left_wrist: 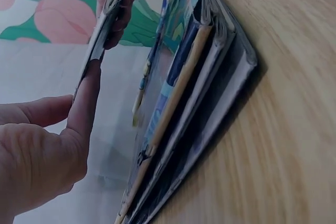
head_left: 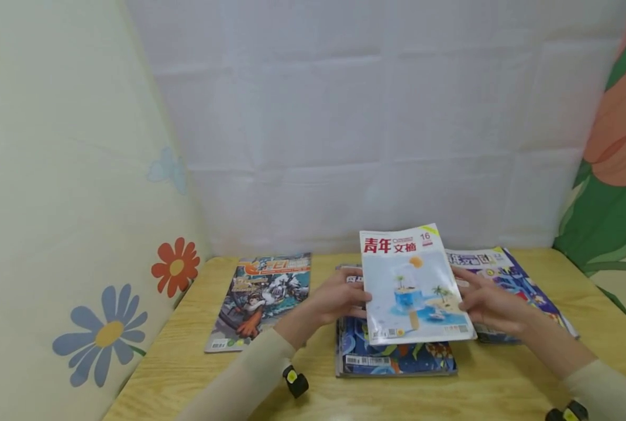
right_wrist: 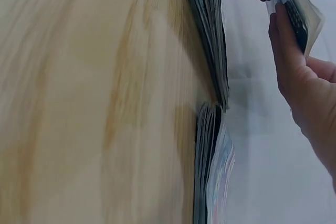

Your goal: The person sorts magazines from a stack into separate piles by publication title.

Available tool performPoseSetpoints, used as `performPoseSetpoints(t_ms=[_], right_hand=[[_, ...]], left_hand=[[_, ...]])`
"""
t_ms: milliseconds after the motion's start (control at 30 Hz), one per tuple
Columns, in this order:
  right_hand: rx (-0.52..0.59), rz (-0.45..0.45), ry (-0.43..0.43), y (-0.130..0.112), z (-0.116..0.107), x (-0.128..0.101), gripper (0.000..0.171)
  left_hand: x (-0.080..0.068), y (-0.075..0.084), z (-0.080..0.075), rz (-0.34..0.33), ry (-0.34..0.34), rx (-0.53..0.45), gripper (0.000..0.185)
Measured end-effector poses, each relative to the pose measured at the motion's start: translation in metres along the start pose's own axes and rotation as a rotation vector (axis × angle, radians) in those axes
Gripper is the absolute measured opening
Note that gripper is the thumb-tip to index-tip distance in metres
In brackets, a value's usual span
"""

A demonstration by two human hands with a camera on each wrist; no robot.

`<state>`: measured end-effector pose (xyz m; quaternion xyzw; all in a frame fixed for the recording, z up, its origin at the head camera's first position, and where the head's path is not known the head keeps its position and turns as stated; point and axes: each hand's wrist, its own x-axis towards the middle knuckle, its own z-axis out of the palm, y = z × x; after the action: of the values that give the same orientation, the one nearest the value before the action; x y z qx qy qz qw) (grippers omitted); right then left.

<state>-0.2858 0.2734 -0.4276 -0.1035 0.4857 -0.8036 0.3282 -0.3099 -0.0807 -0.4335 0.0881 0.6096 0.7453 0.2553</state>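
Glossy white magazine (head_left: 413,286), lifted clear of the stack (head_left: 394,354) (edges pinched): left hand (head_left: 339,301), right hand (head_left: 489,304), over worktop (head_left: 186,362).

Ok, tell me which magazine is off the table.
The white-covered magazine with red characters, held by both hands above the middle pile; the others lie flat.

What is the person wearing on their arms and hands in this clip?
Both arms wear long, close-fitting cream sleeves that end at the wrists. The left hand and right hand are bare, with no gloves or rings visible. A small black device with a yellow spot sits under each wrist.
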Motion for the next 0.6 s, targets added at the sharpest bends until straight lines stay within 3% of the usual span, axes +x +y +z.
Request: performPoseSetpoints(t_ms=[200, 433, 600], right_hand=[[-0.059, -0.014, 0.025, -0.006, -0.020, -0.016, 0.104], [-0.013, -0.022, -0.011, -0.012, -0.051, -0.038, 0.091], [-0.100, 0.003, 0.049, -0.023, -0.069, -0.047, 0.104]], left_hand=[[0.013, -0.004, 0.016, -0.031, 0.006, -0.015, 0.063], [0.033, -0.007, 0.040, -0.026, -0.042, -0.053, 0.059], [0.048, -0.012, 0.060, 0.012, -0.021, -0.078, 0.050]])
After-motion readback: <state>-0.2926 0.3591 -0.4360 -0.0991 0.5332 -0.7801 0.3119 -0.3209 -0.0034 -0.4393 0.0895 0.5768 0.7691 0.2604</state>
